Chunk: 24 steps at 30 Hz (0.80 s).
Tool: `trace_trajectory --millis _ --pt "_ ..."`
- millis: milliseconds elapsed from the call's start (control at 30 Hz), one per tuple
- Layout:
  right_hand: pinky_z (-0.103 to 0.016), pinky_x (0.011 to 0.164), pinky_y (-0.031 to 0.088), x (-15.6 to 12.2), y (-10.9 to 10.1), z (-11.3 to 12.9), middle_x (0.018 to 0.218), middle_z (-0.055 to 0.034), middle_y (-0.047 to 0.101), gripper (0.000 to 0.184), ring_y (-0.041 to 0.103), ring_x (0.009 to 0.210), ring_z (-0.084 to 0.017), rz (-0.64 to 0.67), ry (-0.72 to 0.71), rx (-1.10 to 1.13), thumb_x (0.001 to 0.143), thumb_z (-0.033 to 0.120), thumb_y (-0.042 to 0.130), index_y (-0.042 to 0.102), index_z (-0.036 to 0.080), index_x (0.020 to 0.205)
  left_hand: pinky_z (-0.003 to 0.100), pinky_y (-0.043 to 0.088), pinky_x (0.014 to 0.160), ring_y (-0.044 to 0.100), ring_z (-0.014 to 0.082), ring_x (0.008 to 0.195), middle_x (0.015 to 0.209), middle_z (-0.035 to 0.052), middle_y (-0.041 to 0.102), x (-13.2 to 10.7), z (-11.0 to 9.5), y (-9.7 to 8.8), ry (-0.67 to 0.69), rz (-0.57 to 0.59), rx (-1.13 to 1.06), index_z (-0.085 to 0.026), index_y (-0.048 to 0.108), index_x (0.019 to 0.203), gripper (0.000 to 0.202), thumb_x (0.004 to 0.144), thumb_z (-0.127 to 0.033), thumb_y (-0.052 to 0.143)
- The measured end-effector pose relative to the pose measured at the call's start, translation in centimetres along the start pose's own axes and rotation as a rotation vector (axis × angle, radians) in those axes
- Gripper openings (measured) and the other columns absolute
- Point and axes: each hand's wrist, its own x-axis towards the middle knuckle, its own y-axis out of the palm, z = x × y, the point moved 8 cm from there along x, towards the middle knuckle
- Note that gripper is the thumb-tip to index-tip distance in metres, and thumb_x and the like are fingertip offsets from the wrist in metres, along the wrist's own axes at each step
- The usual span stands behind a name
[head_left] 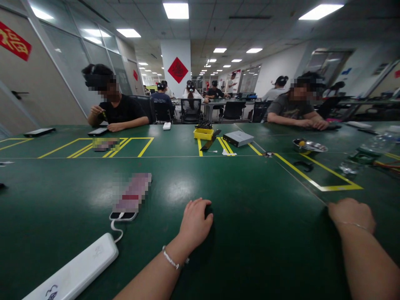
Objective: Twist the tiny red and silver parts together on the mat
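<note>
My left hand [195, 223] rests knuckles-up on the green table [250, 233], wearing a thin bracelet at the wrist. Its fingers are curled down over a small dark shape that I cannot make out. My right hand [351, 213] lies at the right on the table, its back towards me and its fingers folded out of sight. A phone [131, 196] lies left of my left hand. A white cable joins it to a white power bank [78, 271] near the table's front edge.
Across the table stand a yellow tray [203, 133], a grey box [238, 138], a metal bowl [309, 146] and a plastic bottle [365, 156] lying on its side. Yellow tape marks areas. One person [117, 110] sits opposite left, another [295, 108] opposite right.
</note>
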Motion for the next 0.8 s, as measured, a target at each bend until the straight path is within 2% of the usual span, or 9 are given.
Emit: trace_trajectory --millis 100,300,367,467,533,600,700,767,800 --pt "-0.036 0.056 0.032 -0.7 0.6 0.1 0.092 -0.0288 0.052 0.043 0.052 0.091 -0.03 0.201 0.091 -0.022 0.072 0.03 0.044 0.062 0.003 0.1 0.047 0.022 0.101 0.042 0.0254 0.115 0.113 0.0081 0.058 0.0 0.0 0.0 -0.001 0.006 -0.02 -0.02 0.055 0.108 0.035 0.073 -0.023 0.05" --pt "-0.035 0.055 0.033 -1.8 -1.2 1.6 0.099 -0.0295 0.052 0.039 0.052 0.093 -0.032 0.239 0.094 -0.059 0.069 0.016 0.042 0.062 0.001 0.098 0.046 0.021 0.101 0.042 0.0243 0.115 0.112 0.0058 0.058 0.0 0.1 0.2 0.005 0.013 -0.051 -0.022 0.056 0.104 0.031 0.074 -0.023 0.05" --pt "-0.035 0.056 0.034 -2.3 -2.1 3.2 0.096 -0.0291 0.054 0.035 0.053 0.089 -0.032 0.197 0.025 -0.022 0.071 0.017 0.04 0.064 0.002 0.093 0.046 0.021 0.101 0.042 0.0243 0.115 0.112 0.0058 0.058 0.0 0.1 0.2 0.002 0.006 -0.045 -0.022 0.056 0.104 0.031 0.074 -0.022 0.05" --pt "-0.036 0.06 0.035 -4.7 -3.0 8.5 0.092 -0.0246 0.058 0.033 0.055 0.083 -0.029 0.152 -0.214 0.133 0.075 0.025 0.039 0.065 0.007 0.086 0.044 0.026 0.098 0.045 0.0244 0.111 0.11 0.007 0.058 0.0 -0.3 0.0 0.012 -0.014 -0.034 -0.021 0.055 0.104 0.031 0.073 -0.024 0.052" --pt "-0.031 0.063 0.038 -7.8 -2.8 13.1 0.09 -0.0146 0.061 0.032 0.056 0.08 -0.023 0.194 -0.366 0.239 0.076 0.032 0.042 0.065 0.013 0.086 0.042 0.033 0.092 0.049 0.0242 0.104 0.105 0.0071 0.059 -0.1 -0.6 -0.1 0.017 -0.02 -0.041 -0.02 0.054 0.104 0.032 0.072 -0.027 0.054" --pt "-0.026 0.064 0.04 -12.4 -2.1 17.9 0.085 -0.0047 0.063 0.028 0.056 0.075 -0.016 0.297 -0.506 0.37 0.075 0.036 0.044 0.063 0.019 0.086 0.039 0.038 0.086 0.052 0.0236 0.097 0.099 0.006 0.061 -0.3 -0.9 0.0 0.013 -0.008 -0.076 -0.02 0.051 0.105 0.037 0.07 -0.032 0.057" --pt "-0.024 0.064 0.042 -21.1 -1.7 24.2 0.074 -0.0015 0.061 0.021 0.055 0.068 -0.013 0.519 -0.748 0.675 0.074 0.032 0.047 0.06 0.018 0.08 0.034 0.042 0.077 0.056 0.0217 0.087 0.092 0.0047 0.063 -0.6 -1.1 0.5 -0.014 0.039 -0.166 -0.02 0.047 0.107 0.043 0.069 -0.034 0.059" --pt "-0.024 0.066 0.042 -25.7 -2.1 26.5 0.074 -0.0014 0.059 0.013 0.054 0.069 -0.012 0.6 -0.862 0.794 0.071 0.027 0.05 0.058 0.017 0.076 0.03 0.043 0.07 0.058 0.0196 0.081 0.089 0.0044 0.063 -0.7 -1.1 0.7 -0.027 0.061 -0.213 -0.02 0.047 0.103 0.033 0.072 -0.028 0.055" --pt "-0.024 0.067 0.042 -27.1 -2.3 27.1 0.076 -0.0015 0.058 0.011 0.054 0.071 -0.012 0.619 -0.905 0.823 0.07 0.025 0.051 0.057 0.017 0.075 0.029 0.043 0.068 0.059 0.0185 0.078 0.087 0.0042 0.063 -0.7 -1.1 0.8 -0.026 0.065 -0.234 -0.02 0.048 0.101 0.027 0.074 -0.025 0.051"
